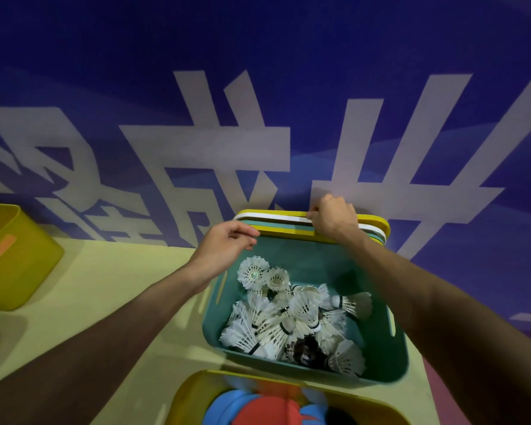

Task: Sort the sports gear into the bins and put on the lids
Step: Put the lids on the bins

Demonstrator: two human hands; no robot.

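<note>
Lids (282, 220) stand on edge in a stack just behind the teal bin (399, 342), leaning on the blue wall. We judge them thin, stiff plastic, light and smooth. They will likely slide on one another, so the teal one is best peeled off by its top rim, with a hold near each end. Our right hand (331, 217) grips that top rim behind the bin, fingers (314, 214) curled over it. Our left hand (224, 243) is at the bin's far left corner with its fingers (246, 237) loosely curled. We cannot tell whether they pinch a lid edge.

Shuttlecocks (288, 320) lie heaped inside the teal bin, below its rim. They are featherlight and easily crushed, so the lid should go down flat.

We count three bins: the teal one, a yellow bin (22, 271) well to its left, and another yellow bin (190, 394) just in front holding blue and red discs (258, 406). The lids show at least three edges: yellow, white and teal. The shuttlecocks are too tangled to count, though there are well over a dozen.
</note>
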